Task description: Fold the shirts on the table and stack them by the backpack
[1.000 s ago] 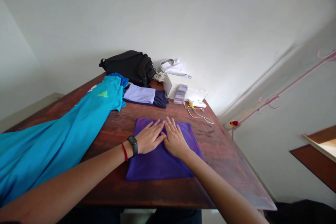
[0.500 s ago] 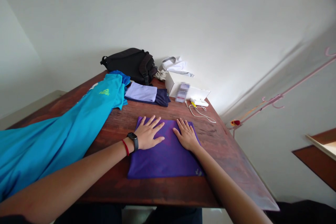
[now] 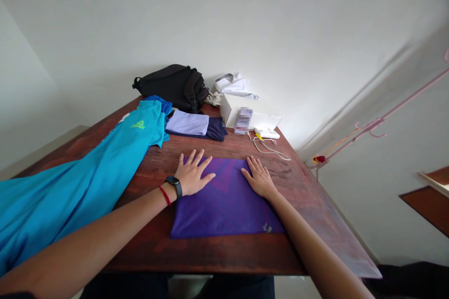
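A folded purple garment (image 3: 224,210) lies flat in front of me, with a faint pinkish print near its top and a small pale mark at the lower right corner. My left hand (image 3: 192,174) rests palm down on its upper left edge, fingers spread. On the upper right edge, my right hand (image 3: 259,178) lies flat with the fingers stretched out. Neither hand grips the cloth. The garment's kind cannot be made out in its folded state.
A bright blue garment (image 3: 105,159) drapes along the left side of the wooden table (image 3: 210,257). Behind stand folded lilac and navy clothes (image 3: 189,124), a black backpack (image 3: 171,86), a white box (image 3: 229,107) and a white cable (image 3: 270,149). A pink rack (image 3: 372,126) is at the right.
My hands have moved apart towards the garment's left and right edges, uncovering more of the print between them. The right side of the purple garment now reaches slightly further right.
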The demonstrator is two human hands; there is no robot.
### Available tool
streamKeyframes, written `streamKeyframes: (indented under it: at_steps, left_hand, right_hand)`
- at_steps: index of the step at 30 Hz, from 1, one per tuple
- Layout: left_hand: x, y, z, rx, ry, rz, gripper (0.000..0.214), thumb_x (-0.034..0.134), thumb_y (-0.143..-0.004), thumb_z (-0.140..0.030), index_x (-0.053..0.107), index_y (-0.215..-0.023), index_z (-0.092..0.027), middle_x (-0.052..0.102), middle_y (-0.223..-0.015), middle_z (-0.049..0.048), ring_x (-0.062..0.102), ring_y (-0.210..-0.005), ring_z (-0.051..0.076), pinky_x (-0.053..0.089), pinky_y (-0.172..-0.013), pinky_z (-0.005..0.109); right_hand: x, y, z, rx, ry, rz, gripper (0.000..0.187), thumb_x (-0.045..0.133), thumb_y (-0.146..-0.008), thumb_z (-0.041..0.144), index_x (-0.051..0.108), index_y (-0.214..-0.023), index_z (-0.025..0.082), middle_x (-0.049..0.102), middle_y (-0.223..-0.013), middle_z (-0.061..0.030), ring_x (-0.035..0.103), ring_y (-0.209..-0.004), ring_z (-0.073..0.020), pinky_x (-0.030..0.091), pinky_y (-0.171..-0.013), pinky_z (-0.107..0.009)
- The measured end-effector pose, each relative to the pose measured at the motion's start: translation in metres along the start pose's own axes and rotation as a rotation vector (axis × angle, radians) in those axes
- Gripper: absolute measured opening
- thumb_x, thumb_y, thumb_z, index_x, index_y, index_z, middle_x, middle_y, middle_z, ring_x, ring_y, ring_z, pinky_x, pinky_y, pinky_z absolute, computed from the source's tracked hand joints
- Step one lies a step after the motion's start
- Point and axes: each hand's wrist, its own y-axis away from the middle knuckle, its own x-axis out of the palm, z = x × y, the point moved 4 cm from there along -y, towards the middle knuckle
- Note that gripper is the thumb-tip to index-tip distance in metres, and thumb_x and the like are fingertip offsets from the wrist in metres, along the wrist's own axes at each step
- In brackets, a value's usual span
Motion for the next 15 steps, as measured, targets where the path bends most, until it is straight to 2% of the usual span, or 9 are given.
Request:
streamKeyframes:
  at_steps: [6, 15]
  left_hand:
    - [-0.001, -0.002, 0.007, -0.034, -0.066, 0.035, 0.071, 0.037, -0.097, -0.065, 0.033, -0.157, -0.026, 0.024, -0.165, 0.0125, 0.021, -0.151, 0.038, 0.019, -0.117, 0.064]
    - [-0.003, -0.004, 0.007, -0.016, -0.117, 0.071, 0.072, 0.034, -0.098, -0.066, 0.031, -0.158, -0.025, 0.022, -0.165, 0.0120, 0.021, -0.151, 0.036, 0.021, -0.117, 0.062]
  right_hand:
    - [0.002, -0.002, -0.006, -0.015, -0.022, -0.005, 0.076, 0.023, -0.100, 0.066, 0.021, -0.161, 0.020, 0.013, -0.167, -0.0034, 0.010, -0.155, -0.0261, 0.017, -0.123, -0.053]
    - [-0.003, -0.005, -0.021, -0.005, -0.060, 0.002, 0.075, 0.026, -0.100, 0.065, 0.022, -0.160, 0.021, 0.015, -0.167, -0.0014, 0.008, -0.154, -0.0295, 0.017, -0.123, -0.053]
